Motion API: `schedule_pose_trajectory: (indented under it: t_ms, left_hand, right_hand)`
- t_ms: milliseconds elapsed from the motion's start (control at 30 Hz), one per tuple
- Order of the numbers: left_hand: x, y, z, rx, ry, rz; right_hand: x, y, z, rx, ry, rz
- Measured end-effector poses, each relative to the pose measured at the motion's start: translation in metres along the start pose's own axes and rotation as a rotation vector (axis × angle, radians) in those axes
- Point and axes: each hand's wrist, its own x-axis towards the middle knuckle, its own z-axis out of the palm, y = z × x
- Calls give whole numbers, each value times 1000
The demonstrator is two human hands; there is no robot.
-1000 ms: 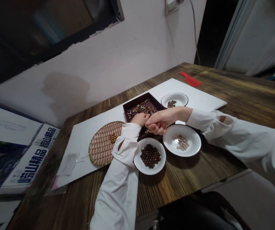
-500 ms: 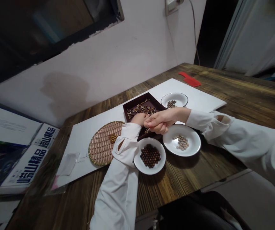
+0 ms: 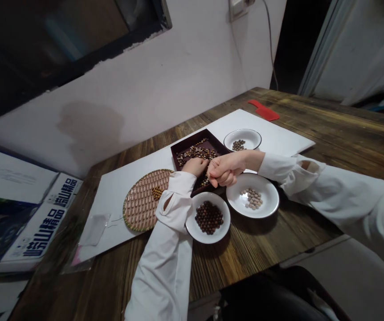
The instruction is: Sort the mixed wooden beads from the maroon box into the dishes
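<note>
A dark maroon tray (image 3: 216,139) holds many mixed brown, tan and pale beads. Over its near part, my left hand (image 3: 195,166) reaches in with bent fingers pressed together at the beads; what they pinch is hidden. Just right of it, my right hand (image 3: 224,169) is curled into a fist above the tray's near right corner, its contents out of sight. Nearest in front is a white bowl of dark brown beads (image 3: 208,217). Beside it a white bowl (image 3: 269,203) holds pale beads (image 3: 254,199).
A round woven basket tray (image 3: 138,203) at left carries yellow-brown beads (image 3: 157,192). Behind my right wrist stands a white bowl (image 3: 252,136) with greyish beads. A red comb (image 3: 264,111) lies near the wall. A white board (image 3: 112,187) and clear plastic bag (image 3: 95,229) lie on the wooden table.
My right hand has drawn slightly right, leaving a small gap from my left hand, and its fingers are curled tighter. My left hand stays at the beads in the tray.
</note>
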Motion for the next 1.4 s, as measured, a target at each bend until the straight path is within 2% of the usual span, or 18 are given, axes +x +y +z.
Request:
schedule_pose_trajectory:
  t_ms: [267, 700, 1100, 1233, 1400]
  left_hand:
    - [-3, 2, -2, -54, -5, -11]
    - [-2, 1, 1, -87, 28, -23]
    - [-3, 2, -3, -70, 9, 7]
    - [0, -1, 0, -64, 12, 23]
    - [0, -1, 2, -72, 23, 22]
  right_hand:
    - [3, -4, 8, -40, 33, 43]
    - [3, -4, 10, -64, 6, 103]
    - [3, -5, 11, -27, 69, 93]
    - [3, -5, 10, -27, 55, 77]
    - [3, -6, 13, -57, 25, 122]
